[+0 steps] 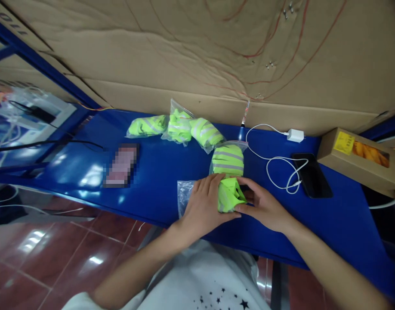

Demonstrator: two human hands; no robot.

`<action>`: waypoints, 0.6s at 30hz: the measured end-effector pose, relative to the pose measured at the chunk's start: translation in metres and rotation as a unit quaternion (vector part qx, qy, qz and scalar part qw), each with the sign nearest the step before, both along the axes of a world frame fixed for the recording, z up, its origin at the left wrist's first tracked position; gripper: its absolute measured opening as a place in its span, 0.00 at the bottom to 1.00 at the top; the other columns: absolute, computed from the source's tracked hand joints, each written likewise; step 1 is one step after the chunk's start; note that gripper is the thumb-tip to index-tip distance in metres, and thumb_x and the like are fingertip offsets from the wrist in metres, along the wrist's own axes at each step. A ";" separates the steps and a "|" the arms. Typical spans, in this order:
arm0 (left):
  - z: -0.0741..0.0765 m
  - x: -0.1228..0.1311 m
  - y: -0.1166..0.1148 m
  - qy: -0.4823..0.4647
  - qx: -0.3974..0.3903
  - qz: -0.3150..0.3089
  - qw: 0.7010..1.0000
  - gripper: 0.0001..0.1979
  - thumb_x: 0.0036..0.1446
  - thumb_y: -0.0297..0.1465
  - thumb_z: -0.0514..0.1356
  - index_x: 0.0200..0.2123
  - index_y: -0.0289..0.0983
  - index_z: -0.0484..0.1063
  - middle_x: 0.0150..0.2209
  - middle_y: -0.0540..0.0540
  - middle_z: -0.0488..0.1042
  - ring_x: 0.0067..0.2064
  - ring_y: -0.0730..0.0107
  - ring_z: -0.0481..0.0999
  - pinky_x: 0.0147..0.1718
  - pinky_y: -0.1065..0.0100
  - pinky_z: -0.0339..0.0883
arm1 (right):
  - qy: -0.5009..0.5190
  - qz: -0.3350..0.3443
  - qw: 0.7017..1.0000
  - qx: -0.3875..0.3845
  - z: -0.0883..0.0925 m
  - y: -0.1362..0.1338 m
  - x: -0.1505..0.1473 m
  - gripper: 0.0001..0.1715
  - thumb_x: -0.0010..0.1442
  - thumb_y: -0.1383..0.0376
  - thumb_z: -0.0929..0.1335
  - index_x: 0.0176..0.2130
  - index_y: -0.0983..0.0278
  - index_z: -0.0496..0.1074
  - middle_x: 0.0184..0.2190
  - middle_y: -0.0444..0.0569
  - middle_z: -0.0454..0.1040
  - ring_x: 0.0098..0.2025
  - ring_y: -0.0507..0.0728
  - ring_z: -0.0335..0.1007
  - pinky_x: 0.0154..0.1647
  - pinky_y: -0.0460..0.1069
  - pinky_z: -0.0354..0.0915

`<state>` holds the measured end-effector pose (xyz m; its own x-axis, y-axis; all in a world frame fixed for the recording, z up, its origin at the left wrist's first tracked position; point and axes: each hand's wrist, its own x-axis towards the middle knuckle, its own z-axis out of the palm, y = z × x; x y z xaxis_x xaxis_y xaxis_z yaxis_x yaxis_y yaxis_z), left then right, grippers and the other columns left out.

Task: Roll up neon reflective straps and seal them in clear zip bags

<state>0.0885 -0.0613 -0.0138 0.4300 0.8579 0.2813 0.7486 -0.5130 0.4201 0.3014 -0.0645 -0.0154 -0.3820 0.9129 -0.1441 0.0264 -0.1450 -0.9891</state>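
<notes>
A folded neon yellow-green bundle with grey stripes [229, 196] is between my two hands near the table's front edge. My left hand [204, 202] presses on its left side, fingers together. Around its right side curve the thumb and fingers of my right hand [262, 204]. An empty-looking clear plastic bag [184, 193] lies partly under my left hand. Just behind the bundle sits a bagged striped bundle [228, 159]. Three more bagged bundles, a right one [206, 132], a middle one [179, 125] and a left one [147, 125], lie along the back.
The blue table [158, 172] holds a pixelated phone-like object [121, 165] at left. On the right are a white charger [295, 135] with a looped cable, a black phone [313, 175] and a cardboard box [359, 159]. A cardboard wall [184, 51] stands behind.
</notes>
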 end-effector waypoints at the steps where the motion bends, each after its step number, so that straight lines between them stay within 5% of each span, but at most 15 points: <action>1: -0.001 -0.003 -0.001 0.014 0.000 -0.012 1.000 0.54 0.45 0.53 0.74 0.66 0.35 0.53 0.60 0.31 0.70 0.61 0.39 0.71 0.56 0.43 0.67 | -0.003 -0.027 1.000 -0.011 -0.001 -0.001 -0.003 0.34 0.56 0.64 0.75 0.61 0.55 0.68 0.59 0.52 0.73 0.50 0.57 0.77 0.51 0.55 0.75; 5: -0.011 -0.005 -0.008 0.048 0.024 -0.026 0.998 0.57 0.48 0.51 0.74 0.70 0.32 0.48 0.63 0.27 0.68 0.61 0.37 0.70 0.57 0.41 0.66 | 0.013 -0.141 0.989 -0.040 -0.006 -0.007 -0.021 0.26 0.51 0.66 0.75 0.51 0.58 0.71 0.50 0.48 0.76 0.39 0.54 0.76 0.39 0.50 0.75; 10: -0.024 0.006 -0.014 0.036 0.069 0.046 0.996 0.51 0.57 0.49 0.68 0.70 0.30 0.46 0.61 0.26 0.69 0.60 0.39 0.71 0.55 0.44 0.67 | -0.018 -0.219 0.976 0.000 -0.009 -0.009 -0.036 0.11 0.48 0.68 0.74 0.29 0.61 0.67 0.28 0.40 0.69 0.30 0.52 0.68 0.31 0.47 0.67; 18: -0.023 0.010 -0.018 -0.008 0.064 0.076 0.995 0.51 0.57 0.50 0.68 0.71 0.32 0.47 0.62 0.27 0.68 0.63 0.42 0.70 0.58 0.48 0.67 | 0.048 -0.249 0.965 -0.067 -0.004 -0.003 -0.032 0.14 0.42 0.70 0.77 0.26 0.63 0.69 0.24 0.37 0.68 0.27 0.48 0.65 0.28 0.43 0.63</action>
